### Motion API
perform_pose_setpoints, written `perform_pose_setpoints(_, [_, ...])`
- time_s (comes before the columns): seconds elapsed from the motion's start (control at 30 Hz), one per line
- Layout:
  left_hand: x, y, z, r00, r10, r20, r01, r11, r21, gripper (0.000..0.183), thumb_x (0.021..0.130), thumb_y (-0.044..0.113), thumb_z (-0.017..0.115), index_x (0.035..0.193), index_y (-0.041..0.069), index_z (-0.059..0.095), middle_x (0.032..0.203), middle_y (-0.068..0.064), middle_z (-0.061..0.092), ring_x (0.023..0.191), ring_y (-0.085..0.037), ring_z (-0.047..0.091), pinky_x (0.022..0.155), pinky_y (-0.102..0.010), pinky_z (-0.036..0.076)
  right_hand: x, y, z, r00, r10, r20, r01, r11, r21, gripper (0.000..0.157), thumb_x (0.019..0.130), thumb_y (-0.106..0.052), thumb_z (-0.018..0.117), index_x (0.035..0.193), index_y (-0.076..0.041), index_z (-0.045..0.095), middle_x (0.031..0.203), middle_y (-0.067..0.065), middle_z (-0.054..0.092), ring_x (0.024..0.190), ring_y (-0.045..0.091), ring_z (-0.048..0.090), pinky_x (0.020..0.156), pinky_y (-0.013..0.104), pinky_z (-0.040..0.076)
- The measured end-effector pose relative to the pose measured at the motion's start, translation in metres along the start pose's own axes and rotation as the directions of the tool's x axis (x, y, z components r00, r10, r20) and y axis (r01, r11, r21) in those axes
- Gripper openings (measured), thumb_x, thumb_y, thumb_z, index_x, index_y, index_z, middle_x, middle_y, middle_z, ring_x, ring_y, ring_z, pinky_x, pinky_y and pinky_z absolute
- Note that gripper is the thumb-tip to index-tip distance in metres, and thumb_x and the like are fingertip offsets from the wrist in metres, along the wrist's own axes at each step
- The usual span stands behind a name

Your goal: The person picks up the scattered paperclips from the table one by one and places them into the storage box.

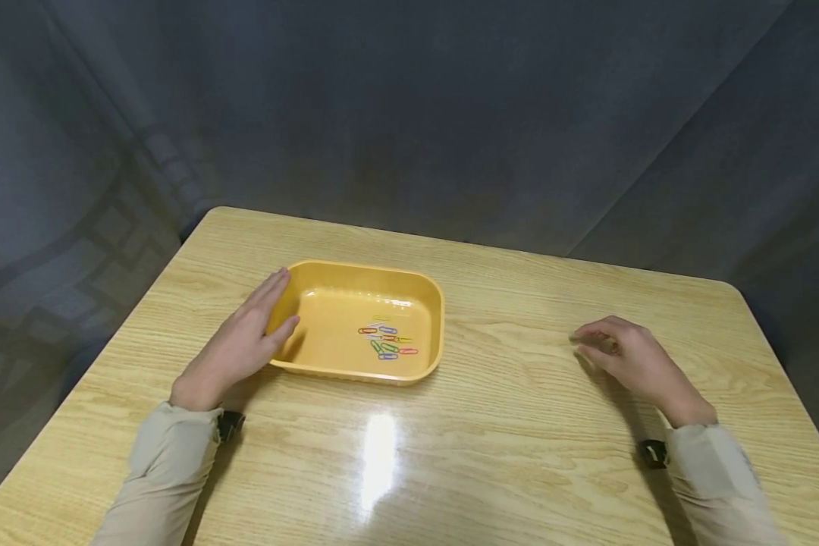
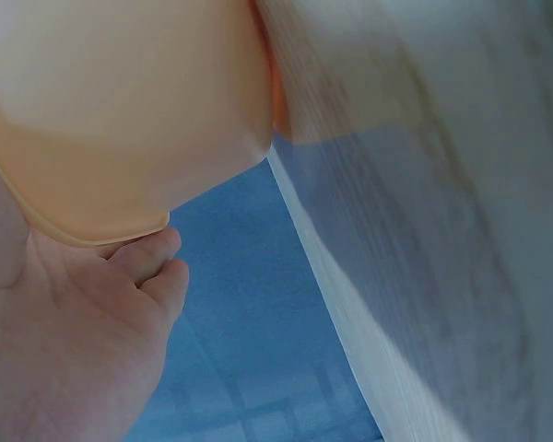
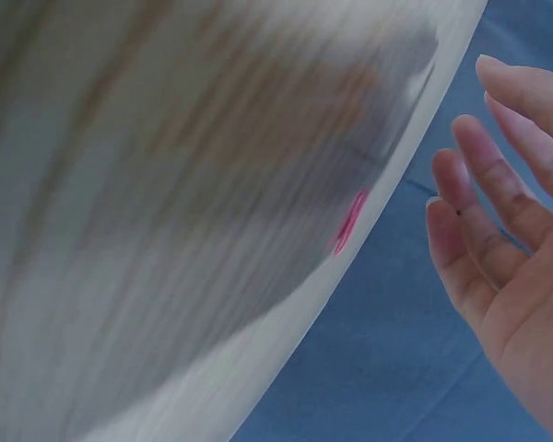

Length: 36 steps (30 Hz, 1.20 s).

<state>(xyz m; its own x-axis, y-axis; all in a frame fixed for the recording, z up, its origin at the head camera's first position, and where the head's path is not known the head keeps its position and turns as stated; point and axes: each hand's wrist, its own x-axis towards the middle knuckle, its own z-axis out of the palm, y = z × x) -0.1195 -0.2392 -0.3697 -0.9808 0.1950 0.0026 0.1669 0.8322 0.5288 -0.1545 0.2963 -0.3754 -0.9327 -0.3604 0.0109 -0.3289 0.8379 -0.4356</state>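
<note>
A yellow plastic tray (image 1: 355,375) lies on the table, left of centre. Inside it, toward the right, several small coloured paper clips (image 1: 387,356) are scattered. My left hand (image 1: 240,341) holds the tray's left end, thumb on the inner side of the wall and fingers along the outside. In the left wrist view the rim lies against the palm. Over the right part of the table hovers my right hand (image 1: 631,356), fingers loosely bent and nothing in them. A pink paper clip (image 3: 350,224) lies on the table near its fingertips in the right wrist view, hidden in the head view.
The wood-grain table (image 1: 519,455) has rounded far corners. A dark grey-blue curtain (image 1: 450,114) hangs behind and on both sides of it. Each wrist wears a black band (image 1: 653,453).
</note>
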Motion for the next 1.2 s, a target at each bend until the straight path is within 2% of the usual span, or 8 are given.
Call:
perform_pose_setpoints(0.2, [0.0, 0.0, 0.0, 1.0, 0.009, -0.007, -0.009, 1.0, 0.003, 0.072, 0.104, 0.03, 0.051, 0.159, 0.002, 0.013, 0.167, -0.015, 0.011, 0.154, -0.036, 0.013, 0.124, -0.056, 0.017, -0.004, 0.01, -0.003, 1.0, 0.019, 0.009, -0.019, 1.0, -0.013, 0.026, 0.09, -0.011, 0.073, 0.114, -0.004, 0.07, 0.105, 0.012, 0.069, 0.091, 0.026, 0.066, 0.071, 0.03, 0.056])
perform_pose_setpoints(0.37, [0.001, 0.0, 0.0, 1.0, 0.007, -0.006, -0.007, 1.0, 0.002, 0.072, 0.103, 0.027, 0.052, 0.159, 0.002, 0.013, 0.167, -0.015, 0.011, 0.154, -0.036, 0.012, 0.124, -0.057, 0.017, -0.006, 0.018, -0.005, 0.999, 0.046, 0.01, -0.045, 0.999, -0.025, 0.028, 0.087, -0.011, 0.075, 0.113, -0.002, 0.07, 0.1, 0.011, 0.067, 0.084, 0.013, 0.058, 0.065, 0.022, 0.049])
perform_pose_setpoints(0.47, [0.001, 0.0, 0.0, 1.0, 0.004, -0.001, -0.004, 1.0, -0.002, 0.073, 0.103, 0.027, 0.052, 0.159, 0.002, 0.013, 0.167, -0.016, 0.011, 0.154, -0.035, 0.012, 0.124, -0.057, 0.017, -0.008, 0.024, -0.006, 0.999, 0.044, 0.007, -0.043, 0.999, -0.033, 0.028, 0.087, -0.011, 0.075, 0.113, -0.001, 0.07, 0.097, 0.01, 0.065, 0.079, 0.005, 0.051, 0.063, 0.022, 0.045])
perform_pose_setpoints(0.6, [0.0, 0.0, 0.0, 1.0, 0.0, 0.004, 0.0, 1.0, -0.006, 0.072, 0.103, 0.027, 0.052, 0.159, 0.002, 0.013, 0.167, -0.016, 0.011, 0.155, -0.034, 0.011, 0.124, -0.057, 0.017, -0.01, 0.032, -0.006, 0.998, 0.056, 0.012, -0.056, 0.997, -0.051, 0.028, 0.087, -0.009, 0.074, 0.113, 0.002, 0.069, 0.097, 0.011, 0.063, 0.076, 0.004, 0.047, 0.062, 0.022, 0.043])
perform_pose_setpoints(0.83, [0.0, 0.0, 0.0, 1.0, -0.002, 0.005, 0.002, 1.0, -0.005, 0.072, 0.104, 0.029, 0.051, 0.159, 0.002, 0.012, 0.167, -0.015, 0.01, 0.155, -0.033, 0.01, 0.124, -0.056, 0.016, -0.01, 0.038, -0.005, 0.997, 0.075, 0.009, -0.074, 0.995, -0.074, 0.023, 0.087, -0.003, 0.072, 0.109, 0.005, 0.069, 0.099, 0.019, 0.065, 0.079, 0.015, 0.054, 0.062, 0.022, 0.045])
perform_pose_setpoints(1.0, [0.001, 0.0, 0.0, 1.0, 0.002, 0.001, -0.002, 1.0, 0.0, 0.072, 0.104, 0.031, 0.05, 0.159, 0.002, 0.013, 0.167, -0.015, 0.011, 0.155, -0.033, 0.01, 0.124, -0.056, 0.016, -0.009, 0.04, -0.003, 0.997, 0.07, 0.013, -0.068, 0.993, -0.092, 0.021, 0.086, 0.004, 0.07, 0.106, 0.008, 0.07, 0.098, 0.023, 0.067, 0.083, 0.028, 0.063, 0.066, 0.036, 0.054])
perform_pose_setpoints(1.07, [0.001, 0.0, 0.0, 1.0, 0.002, 0.0, -0.002, 1.0, 0.002, 0.072, 0.104, 0.03, 0.05, 0.159, 0.002, 0.013, 0.167, -0.016, 0.011, 0.155, -0.034, 0.01, 0.124, -0.056, 0.017, -0.008, 0.041, -0.003, 0.997, 0.072, 0.019, -0.069, 0.993, -0.1, 0.021, 0.085, 0.006, 0.07, 0.105, 0.008, 0.07, 0.097, 0.024, 0.068, 0.082, 0.029, 0.064, 0.067, 0.039, 0.054])
perform_pose_setpoints(1.2, [0.001, 0.0, 0.0, 1.0, -0.003, 0.002, 0.003, 1.0, 0.005, 0.073, 0.103, 0.03, 0.051, 0.159, 0.003, 0.013, 0.167, -0.016, 0.011, 0.155, -0.034, 0.011, 0.124, -0.057, 0.017, -0.007, 0.04, -0.003, 0.996, 0.079, 0.031, -0.075, 0.991, -0.11, 0.018, 0.085, 0.006, 0.07, 0.103, 0.008, 0.071, 0.093, 0.021, 0.07, 0.078, 0.022, 0.062, 0.063, 0.032, 0.053])
